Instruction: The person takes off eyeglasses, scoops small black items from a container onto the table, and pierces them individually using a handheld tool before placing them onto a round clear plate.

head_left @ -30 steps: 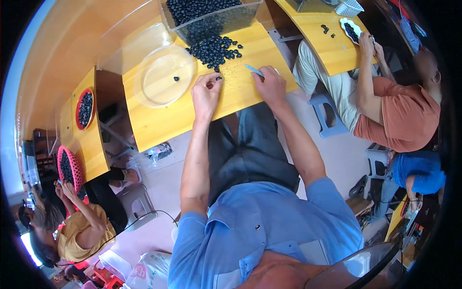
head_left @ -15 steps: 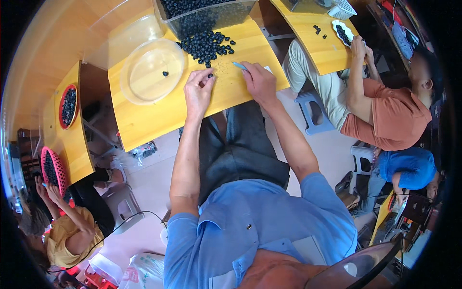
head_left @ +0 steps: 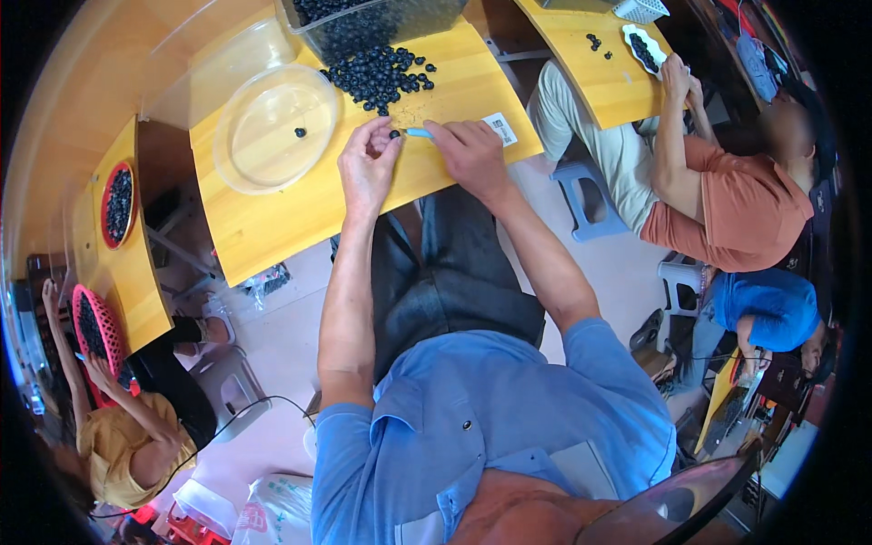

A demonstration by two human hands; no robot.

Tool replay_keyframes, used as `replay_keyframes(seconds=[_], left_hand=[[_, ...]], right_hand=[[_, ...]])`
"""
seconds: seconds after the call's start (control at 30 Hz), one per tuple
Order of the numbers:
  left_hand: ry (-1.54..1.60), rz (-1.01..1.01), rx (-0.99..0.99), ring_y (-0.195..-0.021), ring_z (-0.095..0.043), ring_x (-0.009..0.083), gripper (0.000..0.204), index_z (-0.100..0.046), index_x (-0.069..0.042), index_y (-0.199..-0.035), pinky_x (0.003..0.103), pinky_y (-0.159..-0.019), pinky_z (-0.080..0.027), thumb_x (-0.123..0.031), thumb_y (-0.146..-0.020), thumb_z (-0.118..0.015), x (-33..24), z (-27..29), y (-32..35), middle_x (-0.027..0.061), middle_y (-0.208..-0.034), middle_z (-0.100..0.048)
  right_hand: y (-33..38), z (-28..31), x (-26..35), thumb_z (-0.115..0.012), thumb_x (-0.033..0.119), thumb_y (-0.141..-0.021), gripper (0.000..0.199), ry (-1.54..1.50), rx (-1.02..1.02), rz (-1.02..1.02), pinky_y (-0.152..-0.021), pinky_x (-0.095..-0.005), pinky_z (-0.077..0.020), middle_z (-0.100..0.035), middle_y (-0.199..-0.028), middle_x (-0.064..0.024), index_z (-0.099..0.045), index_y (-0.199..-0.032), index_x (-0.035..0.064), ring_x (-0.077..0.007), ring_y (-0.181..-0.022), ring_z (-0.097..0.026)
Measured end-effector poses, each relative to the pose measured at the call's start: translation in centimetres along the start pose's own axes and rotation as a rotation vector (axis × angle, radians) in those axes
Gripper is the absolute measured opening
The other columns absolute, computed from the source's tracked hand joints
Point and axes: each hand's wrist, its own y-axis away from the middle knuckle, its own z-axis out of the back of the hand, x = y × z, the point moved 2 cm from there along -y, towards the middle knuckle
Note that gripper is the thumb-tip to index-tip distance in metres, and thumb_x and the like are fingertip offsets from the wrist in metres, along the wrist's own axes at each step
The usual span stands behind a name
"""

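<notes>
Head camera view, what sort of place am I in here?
Probably a small shared workroom. People sit at separate yellow tables, a clear bin of small dark pieces stands beside a loose pile of dark round pieces, and a pink basket at left holds dark pieces too.

Sitting with both bare forearms stretched forward, pinching between thumb and fingers of the left hand, gripping with the right hand, turned inward near it.

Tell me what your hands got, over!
Left hand pinching one dark ball. Right hand gripping blue tool, tip close to ball. Dark pile beyond, not between.
</notes>
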Motion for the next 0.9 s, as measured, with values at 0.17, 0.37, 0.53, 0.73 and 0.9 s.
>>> replay_keyframes(seconds=[0.17,0.37,0.53,0.73,0.9], left_hand=[[-0.013,0.013,0.055,-0.086,-0.063,0.0081,0.038,-0.064,0.004,-0.125,0.023,-0.081,-0.054,0.005,-0.088,-0.075,-0.39,-0.17,0.08,0.0028,-0.098,-0.067],[-0.028,0.017,0.063,-0.086,-0.064,0.0083,0.040,-0.063,0.003,-0.127,0.022,-0.081,-0.054,0.006,-0.088,-0.073,-0.72,-0.28,0.17,0.0034,-0.098,-0.067],[0.017,0.030,0.033,-0.084,-0.067,0.0107,0.043,-0.063,0.002,-0.127,0.026,-0.079,-0.056,0.005,-0.086,-0.076,-0.50,-0.28,0.20,0.0065,-0.096,-0.070],[-0.030,0.020,0.043,-0.087,-0.066,0.0105,0.048,-0.053,-0.001,-0.131,0.024,-0.078,-0.054,0.006,-0.088,-0.074,-0.72,-0.14,0.26,0.0065,-0.099,-0.068],[0.042,0.039,0.023,-0.088,-0.066,0.0109,0.048,-0.052,-0.001,-0.131,0.024,-0.077,-0.054,0.006,-0.089,-0.074,-0.52,-0.13,0.58,0.0078,-0.100,-0.068]], right_hand=[[0.25,-0.23,0.00,-0.069,0.010,-0.080,0.028,-0.010,0.001,0.011,-0.058,-0.0350,-0.0505,-0.062,-0.080,-0.0021,-0.073,-0.108,0.0127,-0.0202,-0.069,-0.063],[0.24,-0.09,0.11,-0.069,0.011,-0.079,0.030,-0.001,0.020,0.028,-0.058,-0.0347,-0.0515,-0.061,-0.079,-0.0022,-0.073,-0.109,0.0120,-0.0196,-0.068,-0.063],[0.38,-0.23,0.03,-0.069,0.011,-0.078,0.032,-0.008,0.032,0.032,-0.059,-0.0349,-0.0517,-0.060,-0.079,-0.0024,-0.073,-0.110,0.0114,-0.0193,-0.068,-0.062],[0.50,-0.39,0.00,-0.067,0.011,-0.079,0.032,-0.002,0.055,0.018,-0.058,-0.0345,-0.0518,-0.059,-0.078,-0.0024,-0.073,-0.111,0.0113,-0.0200,-0.069,-0.062],[0.39,-0.71,-0.28,-0.066,0.011,-0.082,0.030,0.069,0.084,-0.106,-0.058,-0.0342,-0.0531,-0.061,-0.078,-0.0023,-0.074,-0.111,0.0106,-0.0199,-0.071,-0.065]])
